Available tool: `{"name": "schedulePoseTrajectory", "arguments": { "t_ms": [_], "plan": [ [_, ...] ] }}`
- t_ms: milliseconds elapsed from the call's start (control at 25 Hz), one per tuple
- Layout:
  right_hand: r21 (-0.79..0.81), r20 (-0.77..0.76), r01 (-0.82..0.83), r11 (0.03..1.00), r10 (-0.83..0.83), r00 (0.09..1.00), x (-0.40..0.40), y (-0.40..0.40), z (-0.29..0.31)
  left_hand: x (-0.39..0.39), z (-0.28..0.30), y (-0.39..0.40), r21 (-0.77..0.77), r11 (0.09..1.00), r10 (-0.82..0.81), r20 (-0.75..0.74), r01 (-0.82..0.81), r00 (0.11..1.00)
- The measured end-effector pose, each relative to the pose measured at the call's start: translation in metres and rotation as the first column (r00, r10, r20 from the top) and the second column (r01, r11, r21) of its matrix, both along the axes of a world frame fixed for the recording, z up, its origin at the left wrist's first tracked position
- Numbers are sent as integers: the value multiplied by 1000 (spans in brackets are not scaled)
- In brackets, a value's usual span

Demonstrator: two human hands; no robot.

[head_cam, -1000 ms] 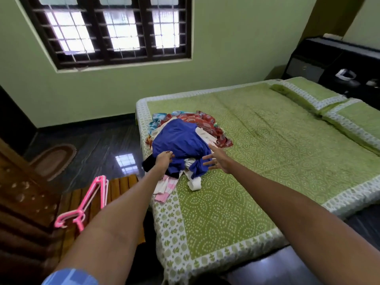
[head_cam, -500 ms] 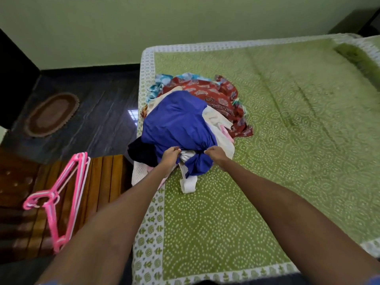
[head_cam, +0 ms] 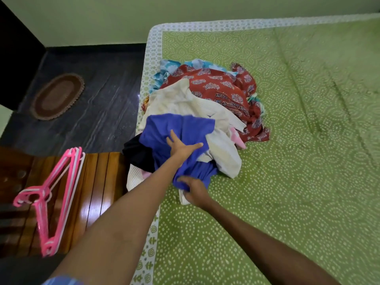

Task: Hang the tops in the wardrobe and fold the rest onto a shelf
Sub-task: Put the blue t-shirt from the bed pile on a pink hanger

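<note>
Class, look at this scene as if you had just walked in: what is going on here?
A person is sorting a pile of clothes at the corner of a green bed. The left hand lies flat, fingers spread, on a blue garment on top of the pile, while the right hand grips its lower edge. Cream, red patterned and black pieces lie underneath. Pink hangers wait on the wooden surface beside the bed; nothing is hung yet.

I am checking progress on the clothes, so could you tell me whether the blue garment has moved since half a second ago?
Yes. The blue garment has slid toward the near edge of the bed, baring more of the cream garment.
</note>
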State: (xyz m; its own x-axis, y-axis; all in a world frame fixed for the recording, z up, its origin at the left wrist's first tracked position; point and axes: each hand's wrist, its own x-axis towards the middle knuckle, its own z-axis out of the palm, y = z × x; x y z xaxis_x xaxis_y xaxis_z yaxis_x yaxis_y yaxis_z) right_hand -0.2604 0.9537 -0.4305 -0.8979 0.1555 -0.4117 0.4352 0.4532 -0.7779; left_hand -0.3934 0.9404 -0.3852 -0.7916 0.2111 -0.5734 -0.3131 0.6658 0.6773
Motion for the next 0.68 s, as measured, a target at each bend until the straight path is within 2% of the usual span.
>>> {"name": "schedulePoseTrajectory", "arguments": {
  "t_ms": [40,80,120,160,200,240,280,320,360,400,480,560,600,680],
  "plan": [
    [-60,38,-103,993,105,994,13,-3,-3,3,-7,-4,-33,996,81,25,-80,996],
    [-164,110,-65,984,84,990,21,-3,-3,6,-18,-11,5,981,192,46,-193,980],
    [-302,203,115,946,-54,978,21,3,-3,12,-20,-21,106,942,307,111,-319,945],
    [-388,328,376,841,-255,910,16,15,-4,18,-19,-33,197,873,407,212,-447,888],
    [-401,450,610,683,-433,781,9,29,-6,24,-14,-45,252,782,472,358,-571,805],
    [-405,498,743,533,-553,668,3,42,-8,31,-14,-59,288,691,481,500,-662,720],
    [-387,502,795,468,-616,607,-1,51,-10,37,-13,-73,319,607,449,618,-728,646],
    [-342,501,810,476,-637,585,-3,51,-11,43,-9,-86,353,548,379,704,-759,601],
    [-319,514,812,488,-631,581,-3,45,-6,49,-4,-99,380,543,307,741,-749,598],
    [-320,533,811,489,-615,581,-1,35,-7,55,0,-109,413,570,189,775,-710,603],
    [-447,563,802,396,-572,597,4,20,3,74,13,-123,437,744,6,751,-505,660],
    [-572,583,785,239,-554,594,12,7,15,90,26,-138,354,876,-21,707,-328,707],
    [-592,518,752,291,-578,631,17,-2,22,99,33,-146,305,918,-45,715,-254,698],
    [-545,428,774,322,-687,587,25,-20,43,116,49,-166,326,943,-225,779,-72,585]
  ]
}}
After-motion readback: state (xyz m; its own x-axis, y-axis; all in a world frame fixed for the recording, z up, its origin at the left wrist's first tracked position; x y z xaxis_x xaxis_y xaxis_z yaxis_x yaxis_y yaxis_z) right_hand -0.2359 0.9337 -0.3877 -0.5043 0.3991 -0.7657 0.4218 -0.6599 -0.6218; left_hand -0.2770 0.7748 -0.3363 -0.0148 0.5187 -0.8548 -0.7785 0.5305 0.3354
